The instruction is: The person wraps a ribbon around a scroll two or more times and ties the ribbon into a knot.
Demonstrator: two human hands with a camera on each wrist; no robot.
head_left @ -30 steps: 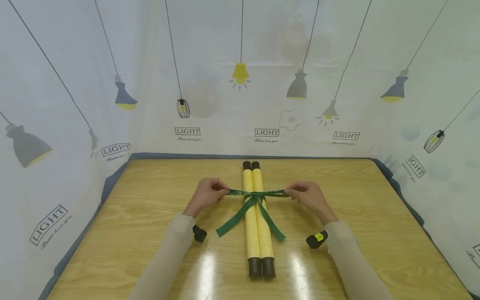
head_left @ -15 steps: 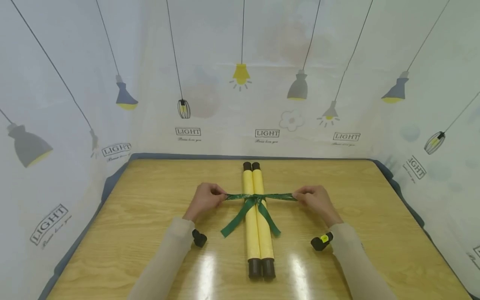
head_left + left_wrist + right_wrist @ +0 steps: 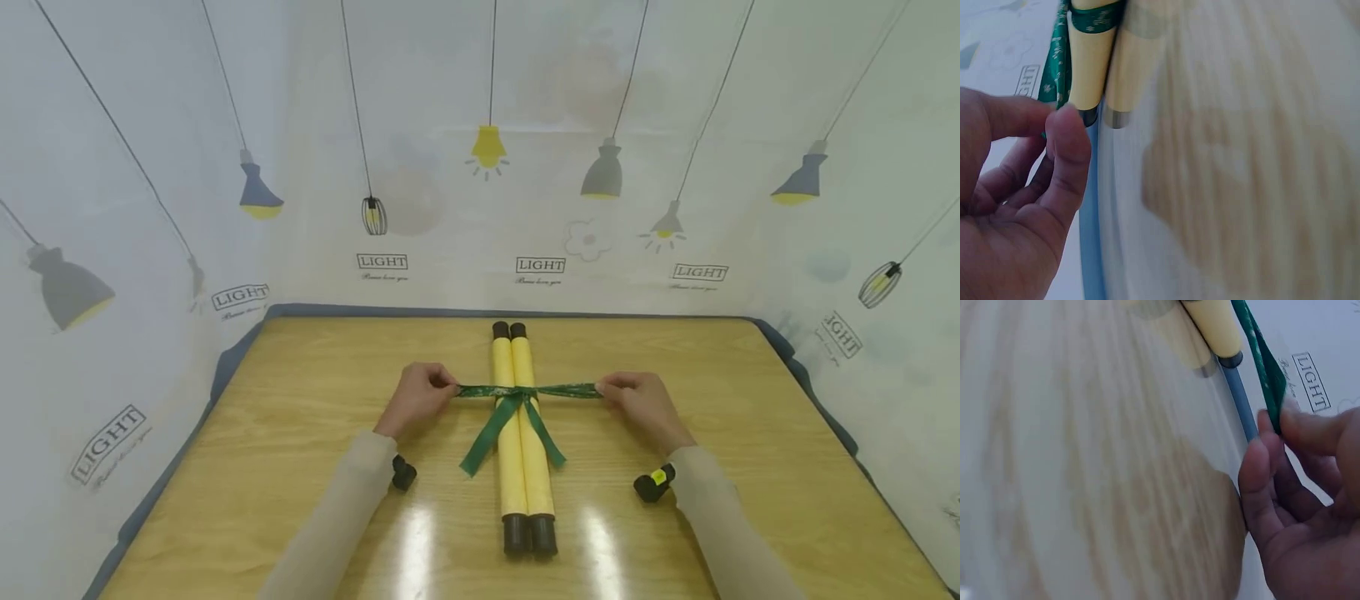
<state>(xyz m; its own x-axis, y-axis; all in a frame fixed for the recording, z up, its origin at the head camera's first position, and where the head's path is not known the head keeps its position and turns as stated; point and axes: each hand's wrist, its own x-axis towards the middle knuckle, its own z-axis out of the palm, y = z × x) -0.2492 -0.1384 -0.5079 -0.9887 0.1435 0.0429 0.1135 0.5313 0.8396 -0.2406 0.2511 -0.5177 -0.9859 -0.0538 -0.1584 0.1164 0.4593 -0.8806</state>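
Observation:
Two pale yellow tubes with dark brown end caps lie side by side on the table; the right tube touches the left tube. A green patterned ribbon runs round both and is tied in a bow on top, its two loose tails hanging toward me. My left hand pinches the end of the left loop between thumb and forefinger. On the other side, my right hand pinches the right loop the same way. Both loops are stretched out sideways, nearly level. In the left wrist view the ribbon band wraps snugly round a tube.
The wooden table has a blue-grey edging along its back and sides. White cloth walls printed with lamps enclose it. A small black wrist camera sits at my left cuff, another black camera at my right cuff.
My right hand has moved outward to the right, drawing the right loop longer and tauter. The ribbon tails have shortened and swung inward. The whole view has shifted slightly.

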